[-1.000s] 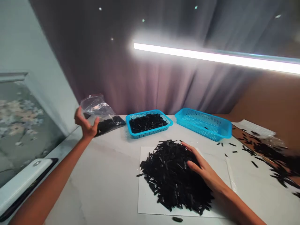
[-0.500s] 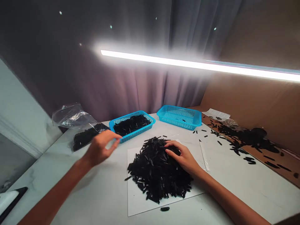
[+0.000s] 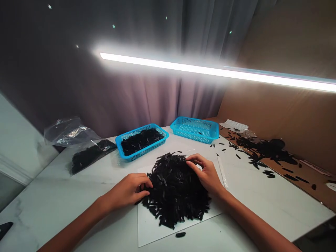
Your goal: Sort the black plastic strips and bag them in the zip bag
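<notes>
A big heap of small, elongated black pieces [image 3: 178, 192] lies on a white sheet [image 3: 147, 234]. At the heap's left edge is my left hand [image 3: 135, 189], its thumb and fingers apart and the fingertips touching or close to the pieces. My right hand [image 3: 206, 173] curves over the upper right side of the heap, thumb and forefinger slightly apart at its edge. I cannot make out any piece held in either hand. One single black piece [image 3: 180, 234] lies just off the sheet's front edge.
Behind the heap stand a blue basket of black pieces [image 3: 126, 156] and a second blue basket [image 3: 193, 134] with one dark piece visible. A clear plastic bag [image 3: 76, 138] with black contents lies left. Loose black pieces [image 3: 273, 150] cover the cardboard at right. A lamp tube [image 3: 183, 66] crosses above.
My left hand has come from beside the blue basket down and right to the heap's left edge. My right hand stays at the heap, its fingertips nearer the outer edge. The view has shifted slightly.
</notes>
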The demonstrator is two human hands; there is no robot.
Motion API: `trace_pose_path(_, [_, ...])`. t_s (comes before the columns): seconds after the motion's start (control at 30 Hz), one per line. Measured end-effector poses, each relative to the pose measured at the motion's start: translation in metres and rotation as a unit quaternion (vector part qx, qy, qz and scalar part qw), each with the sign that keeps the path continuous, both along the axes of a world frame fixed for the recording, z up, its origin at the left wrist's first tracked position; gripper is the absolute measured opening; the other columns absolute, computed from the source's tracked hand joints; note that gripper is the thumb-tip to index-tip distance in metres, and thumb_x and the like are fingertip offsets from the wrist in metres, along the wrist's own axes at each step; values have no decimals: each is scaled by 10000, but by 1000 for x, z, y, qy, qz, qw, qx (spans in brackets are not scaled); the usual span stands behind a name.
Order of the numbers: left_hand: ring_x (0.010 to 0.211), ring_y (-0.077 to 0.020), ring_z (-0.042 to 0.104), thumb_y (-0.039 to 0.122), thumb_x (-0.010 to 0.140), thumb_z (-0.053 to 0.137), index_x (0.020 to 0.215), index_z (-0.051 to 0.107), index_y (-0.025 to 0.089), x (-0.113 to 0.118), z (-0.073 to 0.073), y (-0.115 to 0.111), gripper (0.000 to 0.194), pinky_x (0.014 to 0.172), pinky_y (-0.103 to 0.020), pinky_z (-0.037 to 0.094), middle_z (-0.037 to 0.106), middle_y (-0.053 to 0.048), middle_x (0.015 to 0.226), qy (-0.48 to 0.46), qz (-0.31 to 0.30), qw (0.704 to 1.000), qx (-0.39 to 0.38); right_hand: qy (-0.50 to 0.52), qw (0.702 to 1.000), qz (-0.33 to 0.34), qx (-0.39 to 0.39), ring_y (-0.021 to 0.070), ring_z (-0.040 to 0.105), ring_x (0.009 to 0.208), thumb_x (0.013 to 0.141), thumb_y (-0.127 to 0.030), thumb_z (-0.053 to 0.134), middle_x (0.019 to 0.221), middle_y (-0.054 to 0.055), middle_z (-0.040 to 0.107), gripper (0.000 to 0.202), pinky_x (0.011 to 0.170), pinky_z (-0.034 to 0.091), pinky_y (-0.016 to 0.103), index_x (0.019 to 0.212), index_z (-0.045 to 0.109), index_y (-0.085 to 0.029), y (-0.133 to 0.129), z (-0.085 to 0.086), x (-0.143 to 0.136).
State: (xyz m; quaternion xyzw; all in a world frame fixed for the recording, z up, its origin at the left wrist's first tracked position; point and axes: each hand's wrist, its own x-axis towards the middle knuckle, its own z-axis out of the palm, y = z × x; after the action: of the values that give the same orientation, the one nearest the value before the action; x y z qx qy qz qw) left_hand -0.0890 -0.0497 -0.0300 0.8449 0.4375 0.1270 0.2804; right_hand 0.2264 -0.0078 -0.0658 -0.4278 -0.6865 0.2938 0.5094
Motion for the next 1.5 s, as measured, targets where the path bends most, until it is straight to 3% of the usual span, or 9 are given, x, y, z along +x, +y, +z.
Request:
trace_pose_path(0.2, [830, -183, 661, 314, 811, 793, 1016, 718, 269, 0, -1, 0, 223, 738, -305, 541, 701, -27, 1015, -23, 0, 999, -35, 4, 1000, 26, -3, 246, 729, 924, 939, -396, 627, 943, 65, 757, 188, 888, 573, 413, 944, 702, -224, -3, 8, 5])
trace_pose_path(0.47, [933, -182, 680, 248, 902, 662, 997, 725, 241, 4, 5, -5, 114, 819, -290, 561, 731, -25, 1026, -86, 37, 995, -20, 24, 987, 157, -7, 267, 646, 1268, 972, -366, 605, 1321, 95, 709, 212, 1058, 524, 458, 1113, 715, -253, -7, 17, 11])
trace_pose_path(0.53, [968, -195, 684, 289, 923, 645, 996, 724, 245, 6, 3, -5, 116, 828, -300, 570, 739, -29, 1037, -96, 59, 994, -7, -8, 991, 131, 0, 256, 629, 1294, 989, -380, 571, 1347, 93, 694, 239, 1080, 511, 450, 1148, 692, -249, -5, 19, 12])
trace_pose_path(0.67, [1064, -247, 671, 405, 966, 593, 1067, 711, 253, 7, -9, -3, 217, 935, -409, 566, 729, -58, 1116, -84, 95, 992, 25, -245, 969, -29, 1, 255, 570, 1347, 965, -366, 572, 1444, 92, 618, 300, 1154, 426, 440, 1221, 662, -238, 5, 20, 29])
trace_pose_path(0.87, [1288, -337, 549, 431, 793, 809, 1252, 656, 291, 9, -24, -5, 504, 1115, -539, 429, 623, -81, 1360, -34, 85, 995, 41, -340, 903, -237, -112, 476, 527, 1244, 933, -337, 550, 1261, 280, 592, 424, 1018, 413, 632, 1257, 645, -79, 18, 9, 92])
trace_pose_path(0.97, [1161, -278, 622, 401, 859, 742, 1176, 683, 286, 12, -23, -5, 342, 990, -432, 516, 656, -62, 1276, -39, 73, 996, 35, -382, 884, -226, -150, 444, 536, 1216, 915, -351, 600, 1235, 245, 587, 447, 1005, 438, 534, 1288, 646, -109, 24, 3, 107])
trace_pose_path(1.13, [937, -210, 676, 331, 964, 564, 963, 733, 252, 12, -17, -2, 187, 766, -323, 539, 724, -41, 1036, -64, 82, 994, 29, -443, 862, -180, -171, 293, 619, 1122, 902, -114, 520, 1202, 173, 595, 429, 962, 428, 336, 1318, 619, -147, 31, 4, 98])
trace_pose_path(1.37, [986, -224, 715, 253, 869, 628, 973, 749, 242, 7, -16, 0, 160, 821, -331, 580, 772, -37, 1024, -106, 133, 985, -22, -486, 805, -252, -227, 364, 661, 957, 903, -133, 461, 1096, 254, 590, 445, 741, 410, 359, 1337, 483, -38, 10, 11, 89])
trace_pose_path(1.5, [998, -229, 725, 241, 809, 665, 1011, 731, 210, 4, -19, 5, 215, 814, -322, 614, 770, -58, 1034, -135, 139, 980, -50, -500, 786, -262, -251, 348, 667, 819, 866, -81, 401, 944, 203, 619, 399, 646, 372, 345, 1248, 514, -63, 0, 10, 96])
